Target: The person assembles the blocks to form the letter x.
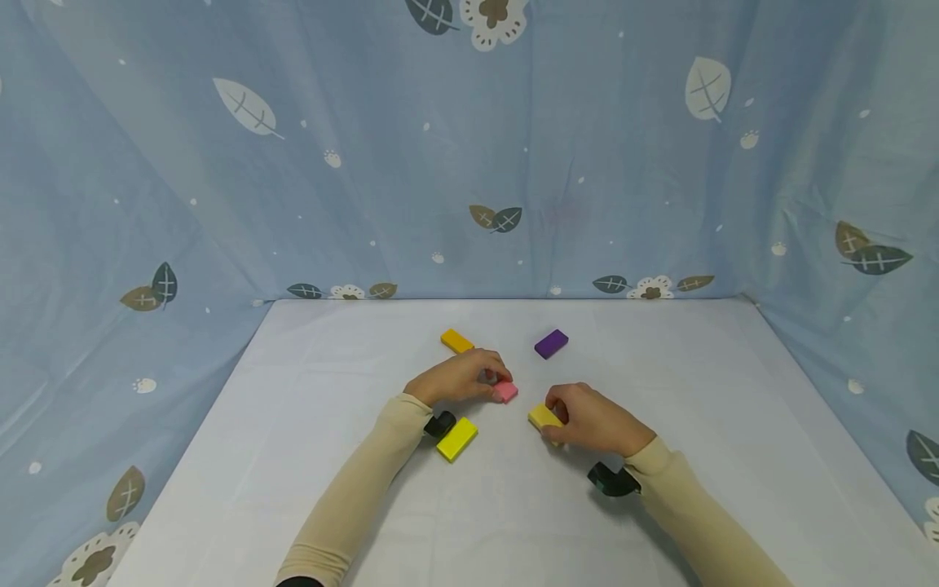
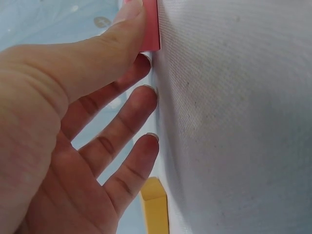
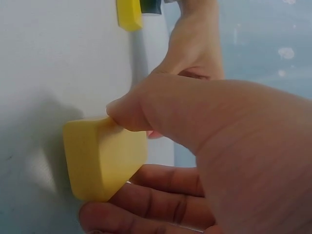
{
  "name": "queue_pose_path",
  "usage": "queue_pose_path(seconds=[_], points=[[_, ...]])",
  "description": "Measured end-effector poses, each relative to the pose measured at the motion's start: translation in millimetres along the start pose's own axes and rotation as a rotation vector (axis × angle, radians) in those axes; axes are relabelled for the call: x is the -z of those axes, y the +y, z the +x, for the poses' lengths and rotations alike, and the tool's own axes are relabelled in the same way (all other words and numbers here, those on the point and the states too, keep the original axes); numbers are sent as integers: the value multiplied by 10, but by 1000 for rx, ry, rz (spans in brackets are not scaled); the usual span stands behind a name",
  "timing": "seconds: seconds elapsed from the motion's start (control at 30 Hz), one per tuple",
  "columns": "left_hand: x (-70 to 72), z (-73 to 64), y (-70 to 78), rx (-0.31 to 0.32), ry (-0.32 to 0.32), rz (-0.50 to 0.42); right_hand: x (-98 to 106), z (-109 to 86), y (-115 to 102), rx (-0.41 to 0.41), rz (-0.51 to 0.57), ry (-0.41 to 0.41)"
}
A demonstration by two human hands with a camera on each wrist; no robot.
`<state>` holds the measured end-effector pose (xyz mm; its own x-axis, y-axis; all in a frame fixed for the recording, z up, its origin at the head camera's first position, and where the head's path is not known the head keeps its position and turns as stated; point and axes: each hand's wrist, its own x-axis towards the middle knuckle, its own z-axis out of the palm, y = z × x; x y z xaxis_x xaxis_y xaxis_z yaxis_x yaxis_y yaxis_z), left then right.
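Note:
Near the middle of the white table my left hand [image 1: 460, 377] pinches a pink block [image 1: 506, 391] between thumb and fingertips. In the left wrist view the thumb lies along the pink block [image 2: 152, 29], and the other fingers spread below it. My right hand [image 1: 597, 418] grips a pale yellow block [image 1: 544, 417] a short way to the right and nearer to me. The right wrist view shows the thumb on one edge of the pale yellow block [image 3: 112, 156] and fingers on the opposite edge, close over the white cloth.
A bright yellow block [image 1: 457, 439] lies beside the left wrist. Behind the left hand is an orange-yellow block [image 1: 457, 341], partly covered by it. Farther back, to the right, lies a purple block [image 1: 552, 343]. A blue patterned curtain [image 1: 411, 179] rises behind the white table [image 1: 330, 350].

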<state>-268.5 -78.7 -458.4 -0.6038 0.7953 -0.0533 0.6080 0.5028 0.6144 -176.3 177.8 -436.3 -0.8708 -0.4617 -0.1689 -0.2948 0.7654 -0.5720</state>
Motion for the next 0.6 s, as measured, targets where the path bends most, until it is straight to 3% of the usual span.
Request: queue_pose_path(seconds=[0.6], points=[[1, 8, 0, 0, -11, 16, -14, 70, -32, 21, 1, 1]])
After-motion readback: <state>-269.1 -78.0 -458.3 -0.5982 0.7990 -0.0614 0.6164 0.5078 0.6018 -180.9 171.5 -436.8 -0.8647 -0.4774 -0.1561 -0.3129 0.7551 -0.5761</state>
